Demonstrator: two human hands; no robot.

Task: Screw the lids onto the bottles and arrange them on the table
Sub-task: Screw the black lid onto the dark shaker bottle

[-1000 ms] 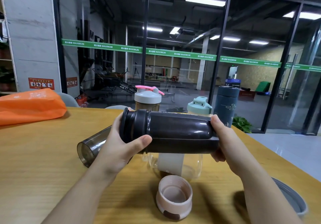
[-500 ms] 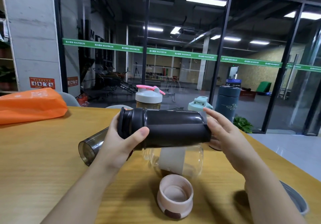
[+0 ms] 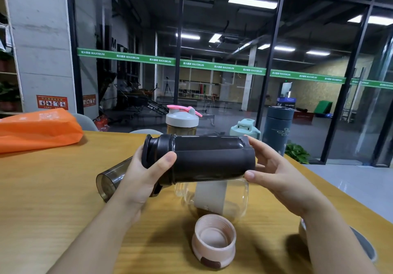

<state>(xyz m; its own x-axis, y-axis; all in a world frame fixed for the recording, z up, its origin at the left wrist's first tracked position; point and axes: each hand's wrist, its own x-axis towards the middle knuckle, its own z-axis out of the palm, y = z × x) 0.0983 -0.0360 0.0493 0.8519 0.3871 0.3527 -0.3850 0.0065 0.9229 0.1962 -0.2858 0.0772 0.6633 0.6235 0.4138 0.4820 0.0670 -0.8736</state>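
Note:
I hold a dark smoky bottle [image 3: 208, 159] sideways above the table, its black lid [image 3: 156, 152] pointing left. My left hand [image 3: 144, 178] grips the lid end, thumb across the neck. My right hand [image 3: 274, 171] holds the bottle's base between thumb and fingers. Under it a clear glass bottle [image 3: 214, 197] with a pale sleeve lies on its side. A pink lid [image 3: 213, 242] rests upside down near the front. A dark open cup [image 3: 112, 180] lies on its side behind my left hand.
At the back stand a bottle with a white and pink lid [image 3: 182, 120], a mint-lidded bottle [image 3: 244, 128] and a dark blue flask [image 3: 277, 128]. An orange bag [image 3: 38, 129] lies far left. A grey round object [image 3: 365, 246] sits at the wooden table's [image 3: 42, 199] right edge.
My right hand left the bottle's base for a moment with fingers spread, then took hold of it again. The bottle stayed sideways in my left hand.

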